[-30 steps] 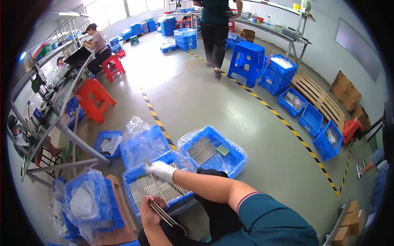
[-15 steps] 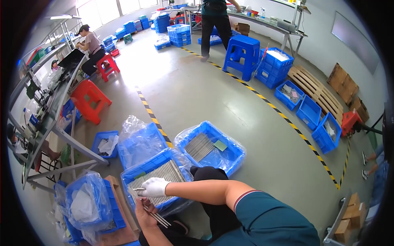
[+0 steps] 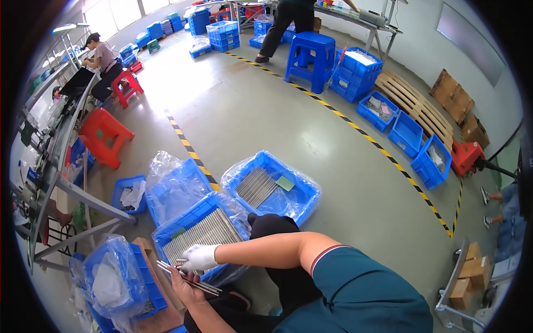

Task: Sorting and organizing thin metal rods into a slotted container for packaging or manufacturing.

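My bare left hand (image 3: 186, 289) is closed around a few thin metal rods (image 3: 206, 287), which stick out past both sides of it. Just above it, my right hand (image 3: 200, 257) in a white glove has its fingers bent over rod ends beside the left hand's bundle. Both hands are at the near side of a blue crate (image 3: 157, 240) lined with clear plastic. Rows of similar metal rods (image 3: 210, 228) lie side by side in that crate, with a small green card at their left end. The gloved fingertips are partly hidden.
To the right, a second lined blue crate (image 3: 304, 198) holds more rods and a green card (image 3: 285, 183). A plastic-covered crate (image 3: 180, 186) stands behind. Bagged crates (image 3: 114, 280) sit at lower left beside a workbench (image 3: 91, 202). A red stool (image 3: 105, 136) and two people are farther off.
The whole view has shifted, so the scene sits slightly higher and farther left. My gloved hand has moved closer over the rods in my left hand. The standing person's legs have moved.
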A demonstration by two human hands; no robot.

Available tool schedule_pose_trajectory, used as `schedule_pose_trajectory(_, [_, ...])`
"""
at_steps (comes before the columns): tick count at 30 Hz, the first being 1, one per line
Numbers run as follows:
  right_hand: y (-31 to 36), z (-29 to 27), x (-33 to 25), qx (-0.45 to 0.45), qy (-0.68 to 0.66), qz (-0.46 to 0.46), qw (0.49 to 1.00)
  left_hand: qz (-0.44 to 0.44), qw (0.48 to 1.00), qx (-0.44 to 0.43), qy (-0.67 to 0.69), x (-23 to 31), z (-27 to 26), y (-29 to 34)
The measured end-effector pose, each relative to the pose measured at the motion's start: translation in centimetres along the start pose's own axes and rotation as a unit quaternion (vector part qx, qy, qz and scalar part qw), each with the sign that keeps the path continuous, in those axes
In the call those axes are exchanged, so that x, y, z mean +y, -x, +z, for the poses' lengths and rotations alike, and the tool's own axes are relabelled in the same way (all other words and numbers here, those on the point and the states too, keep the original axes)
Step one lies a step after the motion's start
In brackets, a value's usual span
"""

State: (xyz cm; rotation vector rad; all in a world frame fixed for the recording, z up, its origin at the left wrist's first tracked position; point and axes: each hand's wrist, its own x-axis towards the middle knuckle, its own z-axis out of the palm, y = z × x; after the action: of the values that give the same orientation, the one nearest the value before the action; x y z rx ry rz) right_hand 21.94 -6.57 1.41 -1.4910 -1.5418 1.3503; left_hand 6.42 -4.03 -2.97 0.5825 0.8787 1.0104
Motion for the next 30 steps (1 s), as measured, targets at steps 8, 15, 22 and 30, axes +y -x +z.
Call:
schedule_pose_trajectory(8, [-2.1, 1.0, 2.6, 0.078, 0.138, -0.080, 0.984, 0.016, 0.989, -0.030, -0.142, -1.4, 0.3, 0.3])
schedule_pose_trajectory(15, [-0.9, 0.0, 1.3, -0.084, -0.233, 0.155, 0.956, 0.028, 0.996, 0.073, -0.036, -0.4, -0.1, -0.3])
schedule_pose_trajectory(22, [-0.3, 0.6, 1.8, -0.029, -0.011, 0.056, 0.998, 0.022, 0.994, 0.107, -0.006, 1.0, 0.4, 0.3])
schedule_pose_trajectory(30, [-1.8, 2.3, 3.8, -0.038, -0.194, 0.092, 0.976, 0.034, 0.998, 0.045, -0.031, 0.9, 1.1, 0.7])
